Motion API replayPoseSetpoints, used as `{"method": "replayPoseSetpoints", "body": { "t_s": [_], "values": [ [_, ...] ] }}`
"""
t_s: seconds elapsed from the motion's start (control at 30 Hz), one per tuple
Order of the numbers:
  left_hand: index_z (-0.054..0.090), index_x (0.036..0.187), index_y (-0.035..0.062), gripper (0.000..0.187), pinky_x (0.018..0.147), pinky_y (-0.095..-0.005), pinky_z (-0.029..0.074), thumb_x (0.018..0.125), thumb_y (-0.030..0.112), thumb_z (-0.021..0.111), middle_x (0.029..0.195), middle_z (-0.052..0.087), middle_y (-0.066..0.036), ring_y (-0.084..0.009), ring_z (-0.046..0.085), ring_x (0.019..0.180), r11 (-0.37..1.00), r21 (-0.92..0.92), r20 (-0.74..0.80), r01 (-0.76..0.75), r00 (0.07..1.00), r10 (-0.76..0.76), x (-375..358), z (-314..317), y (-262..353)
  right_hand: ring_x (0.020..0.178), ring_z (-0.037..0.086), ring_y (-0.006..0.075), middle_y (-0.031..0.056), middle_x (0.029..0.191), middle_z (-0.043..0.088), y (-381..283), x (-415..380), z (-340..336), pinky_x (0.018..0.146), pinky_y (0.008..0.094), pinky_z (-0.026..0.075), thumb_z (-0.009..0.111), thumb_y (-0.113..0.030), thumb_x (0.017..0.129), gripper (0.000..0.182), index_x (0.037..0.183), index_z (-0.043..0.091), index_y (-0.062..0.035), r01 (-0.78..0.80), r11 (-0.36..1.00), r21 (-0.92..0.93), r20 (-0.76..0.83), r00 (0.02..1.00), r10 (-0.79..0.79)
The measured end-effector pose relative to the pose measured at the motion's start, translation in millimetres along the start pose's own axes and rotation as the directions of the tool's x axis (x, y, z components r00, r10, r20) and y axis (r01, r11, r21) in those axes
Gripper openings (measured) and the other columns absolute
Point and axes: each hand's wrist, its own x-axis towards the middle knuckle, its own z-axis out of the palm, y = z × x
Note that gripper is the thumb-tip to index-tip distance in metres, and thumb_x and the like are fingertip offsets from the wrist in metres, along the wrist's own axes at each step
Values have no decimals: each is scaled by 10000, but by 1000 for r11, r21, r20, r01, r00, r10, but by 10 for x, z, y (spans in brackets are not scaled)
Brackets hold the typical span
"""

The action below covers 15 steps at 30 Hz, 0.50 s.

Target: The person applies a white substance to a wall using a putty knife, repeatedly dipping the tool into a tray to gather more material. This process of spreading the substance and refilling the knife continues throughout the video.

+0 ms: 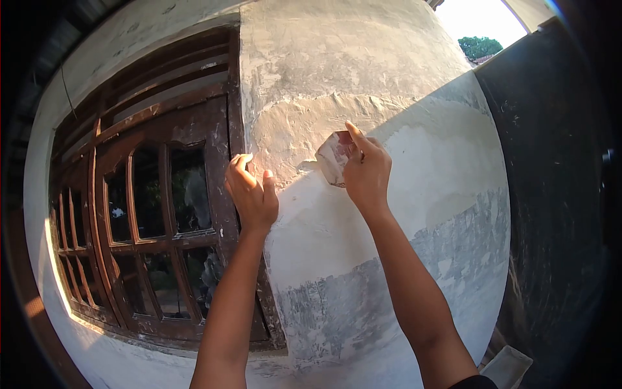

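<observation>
My right hand (368,170) grips a flat scraper (332,159), smeared whitish with a reddish patch, and holds it against the plastered wall (421,162). The index finger points up along the tool's upper edge. Left of it, my left hand (253,194) is raised at the wall's edge beside the window frame, holding nothing, its thumb apart from its slightly bent fingers. Between the hands, a rough ridge of wet-looking plaster (304,168) borders a smoother white area below.
A brown wooden window (168,240) with glass panes fills the left side. The lower wall has a bare grey band (350,311). A dark panel (551,162) stands at the right, and a pale container (506,368) sits low at the bottom right.
</observation>
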Motion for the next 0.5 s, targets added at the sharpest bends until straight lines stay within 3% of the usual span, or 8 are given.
{"method": "replayPoseSetpoints", "body": {
  "t_s": [0.1, 0.17, 0.2, 0.27, 0.33, 0.4, 0.43, 0.5],
  "values": [
    [392, 1233, 7, 448, 1010, -502, 278, 853, 191, 542, 1241, 449, -221, -387, 410, 1194, 1000, -14, 25, -11, 1000, 12, -9, -4, 2, 771, 636, 280, 133, 852, 655, 116, 122, 203, 718, 374, 487, 536, 48, 748, 452, 1156, 678, -88, -38, 995, 87, 102, 994, 29],
    [393, 1230, 8, 450, 1007, -503, 278, 856, 208, 542, 1234, 452, -218, -387, 410, 1193, 999, -4, 43, -32, 999, 32, -2, -10, 4, 796, 647, 276, 145, 870, 668, 214, 172, 277, 729, 373, 492, 545, 37, 730, 438, 1124, 692, -84, -3, 1000, -28, 189, 982, 8],
    [393, 1230, 8, 450, 1007, -503, 278, 856, 208, 542, 1234, 452, -218, -387, 410, 1193, 999, -3, 45, -37, 998, 37, 2, -12, 7, 796, 647, 276, 145, 870, 668, 260, 238, 233, 729, 373, 492, 545, 37, 730, 438, 1124, 692, -84, -5, 1000, -24, 186, 983, 10],
    [397, 1223, 8, 445, 997, -501, 285, 859, 217, 543, 1224, 455, -215, -383, 417, 1181, 998, 4, 48, -56, 997, 56, 6, -14, 15, 815, 647, 296, 163, 868, 666, 333, 368, 74, 754, 387, 493, 552, 19, 731, 433, 1122, 696, -99, -113, 993, -41, -43, 993, 111],
    [400, 1219, 8, 441, 991, -500, 289, 860, 218, 543, 1213, 459, -212, -381, 422, 1172, 1000, 4, 57, -26, 998, 25, 14, -34, 21, 811, 641, 301, 154, 868, 662, 277, 316, 117, 759, 383, 496, 553, 10, 733, 421, 1107, 704, -113, -112, 994, 2, -40, 993, 112],
    [402, 1215, 8, 436, 984, -499, 292, 861, 219, 544, 1202, 464, -209, -379, 426, 1163, 1000, 1, 69, 11, 998, -11, 0, -19, 29, 812, 643, 276, 118, 872, 669, 176, 185, 246, 756, 366, 505, 566, 12, 726, 402, 1081, 712, -108, 14, 999, 41, 158, 987, -21],
    [406, 1211, 9, 431, 977, -496, 297, 860, 218, 546, 1192, 469, -206, -377, 430, 1154, 1000, 2, 51, -13, 999, 13, -5, -5, 13, 823, 639, 273, 111, 865, 661, 173, 175, 250, 770, 366, 500, 563, 21, 724, 406, 1083, 709, -98, 36, 998, -42, 181, 983, -27],
    [409, 1207, 10, 427, 969, -493, 301, 859, 216, 547, 1181, 474, -203, -376, 434, 1146, 999, 7, 39, -43, 998, 42, 1, -4, -3, 826, 633, 285, 121, 859, 653, 227, 306, 149, 787, 369, 493, 553, 23, 724, 424, 1093, 709, -115, -68, 996, -60, 68, 995, 72]
  ]
}}
